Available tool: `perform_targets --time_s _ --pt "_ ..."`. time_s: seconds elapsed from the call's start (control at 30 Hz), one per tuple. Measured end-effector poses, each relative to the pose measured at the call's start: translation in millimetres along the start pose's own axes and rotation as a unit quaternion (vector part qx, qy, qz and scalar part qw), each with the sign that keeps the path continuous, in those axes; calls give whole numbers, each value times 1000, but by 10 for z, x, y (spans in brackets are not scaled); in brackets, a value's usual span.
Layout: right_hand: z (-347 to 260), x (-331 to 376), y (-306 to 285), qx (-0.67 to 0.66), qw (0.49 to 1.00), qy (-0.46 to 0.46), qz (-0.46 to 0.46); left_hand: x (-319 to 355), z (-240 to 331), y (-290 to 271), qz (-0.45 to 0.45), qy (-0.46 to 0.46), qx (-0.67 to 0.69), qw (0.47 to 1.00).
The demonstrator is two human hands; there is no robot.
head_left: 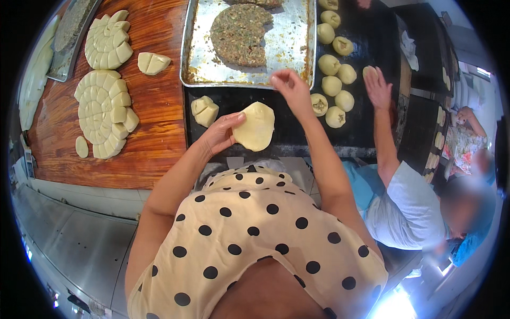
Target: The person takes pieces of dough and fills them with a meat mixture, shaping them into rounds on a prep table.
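Observation:
My left hand (pixel 220 133) grips the edge of a flattened round of pale dough (pixel 257 127), thumb on top, above the dark work surface. Just right of it, my right hand (pixel 294 91) is raised by the near edge of a metal tray (pixel 293 29). Its fingers are bent together, and whatever they may hold is too small to make out. On the tray lies a thick slab of coarse, speckled brown filling (pixel 238 38) with a ragged right side. Beside my left hand sits a small clump of cut dough pieces (pixel 204 111).
Several filled dough balls (pixel 331 85) stand right of the tray. A co-worker's hand (pixel 377 89) presses a dough piece farther right. Two clusters of cut dough (pixel 102 109) and a smaller clump (pixel 153 63) lie on the wooden board (pixel 159 114) at left.

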State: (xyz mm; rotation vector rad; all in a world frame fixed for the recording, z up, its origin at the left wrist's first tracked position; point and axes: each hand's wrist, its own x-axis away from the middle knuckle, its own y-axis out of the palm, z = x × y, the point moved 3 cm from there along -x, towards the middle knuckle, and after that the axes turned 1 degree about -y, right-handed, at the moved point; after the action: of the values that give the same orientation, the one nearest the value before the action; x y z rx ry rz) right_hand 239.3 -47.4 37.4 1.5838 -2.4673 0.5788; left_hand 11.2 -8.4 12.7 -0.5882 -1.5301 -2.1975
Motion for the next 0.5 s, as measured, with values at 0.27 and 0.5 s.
perform_targets --time_s 0.27,0.5 --pt "509 -930 327 177 979 -97 -11 329 281 59 -26 38 219 975" --pt "421 -862 360 309 932 -170 83 250 503 58 37 100 163 981"
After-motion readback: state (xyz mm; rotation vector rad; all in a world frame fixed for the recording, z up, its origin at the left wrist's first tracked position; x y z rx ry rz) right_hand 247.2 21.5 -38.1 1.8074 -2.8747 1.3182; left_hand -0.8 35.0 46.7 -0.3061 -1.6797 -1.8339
